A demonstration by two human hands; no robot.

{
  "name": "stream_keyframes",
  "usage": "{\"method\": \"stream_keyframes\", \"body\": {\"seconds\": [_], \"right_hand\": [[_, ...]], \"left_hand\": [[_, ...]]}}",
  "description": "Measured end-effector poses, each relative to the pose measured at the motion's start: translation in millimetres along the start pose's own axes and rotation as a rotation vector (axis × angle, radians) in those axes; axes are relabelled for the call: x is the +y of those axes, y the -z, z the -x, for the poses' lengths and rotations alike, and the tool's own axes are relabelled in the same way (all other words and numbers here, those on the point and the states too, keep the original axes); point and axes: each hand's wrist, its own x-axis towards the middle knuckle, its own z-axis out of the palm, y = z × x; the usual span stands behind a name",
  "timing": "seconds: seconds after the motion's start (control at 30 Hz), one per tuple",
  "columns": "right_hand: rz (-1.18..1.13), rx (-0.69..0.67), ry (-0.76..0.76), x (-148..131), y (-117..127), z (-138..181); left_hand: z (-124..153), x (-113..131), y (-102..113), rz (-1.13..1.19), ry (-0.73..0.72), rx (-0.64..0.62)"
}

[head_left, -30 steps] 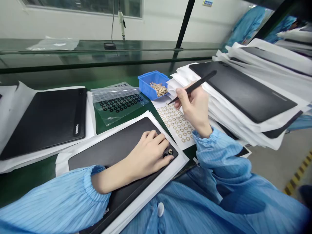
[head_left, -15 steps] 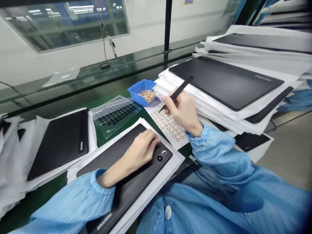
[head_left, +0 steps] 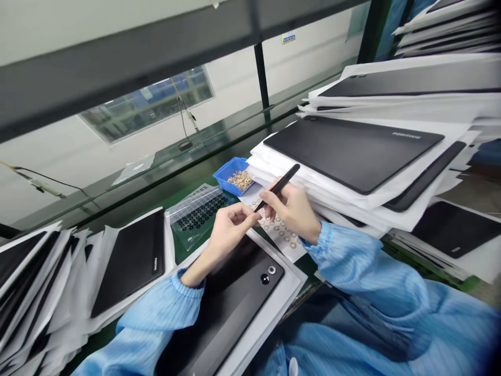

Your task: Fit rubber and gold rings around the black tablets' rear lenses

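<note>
Black tweezers (head_left: 281, 184) slant down to the left in my right hand (head_left: 296, 211), which is closed around them. Their tip meets the fingertips of my left hand (head_left: 227, 232), held in a pinch above a black tablet back cover (head_left: 235, 308). Whatever those left fingers pinch is too small to make out. Two round camera openings show at the cover's right corner, and white sheets lie under it. Beneath my right hand is a white sheet (head_left: 294, 256) of small gold-coloured rings. A clear sheet of black rings (head_left: 199, 213) lies beyond my left hand.
A blue bin (head_left: 224, 171) with loose tan bits stands behind the ring sheet. Black covers layered with white sheets form a tall stack (head_left: 352, 151) at right. More covers (head_left: 129, 261) lean and lie at left. A dark shelf beam (head_left: 129, 68) crosses overhead.
My left hand has risen off the cover to the tweezers' tip, its fingers now pinched. The tweezers stay in my right hand. The whole view has shifted, bringing the overhead beam into sight.
</note>
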Motion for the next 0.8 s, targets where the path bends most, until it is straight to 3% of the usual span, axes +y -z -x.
{"method": "stream_keyframes", "body": {"seconds": [0.13, 0.23, 0.37, 0.47, 0.57, 0.63, 0.8], "right_hand": [[-0.003, 0.249, 0.163, 5.5, 4.0, -3.0], [-0.045, 0.241, 0.156, 11.8, 3.9, -4.5], [-0.41, -0.002, -0.089, 16.8, 3.1, -7.7], [-0.803, -0.333, -0.252, 16.0, 6.0, -8.8], [-1.021, -0.614, -0.322, 15.1, 10.0, -8.0], [-1.059, -0.693, -0.325, 15.8, 11.6, -7.2], [-1.036, -0.716, -0.3, 17.6, 11.6, -5.7]], "left_hand": [[-55.5, -16.0, 29.3, -0.257, -0.024, 0.145], [-110.6, -29.2, 47.1, -0.449, -0.003, 0.222], [-156.4, -46.2, 41.9, -0.661, 0.076, 0.1], [-162.7, -58.5, 27.9, -0.773, 0.109, 0.02], [-159.7, -66.0, 20.8, -0.825, 0.116, 0.0], [-158.3, -67.0, 20.5, -0.832, 0.117, 0.013], [-152.9, -54.8, 23.4, -0.793, 0.075, 0.117]]}}
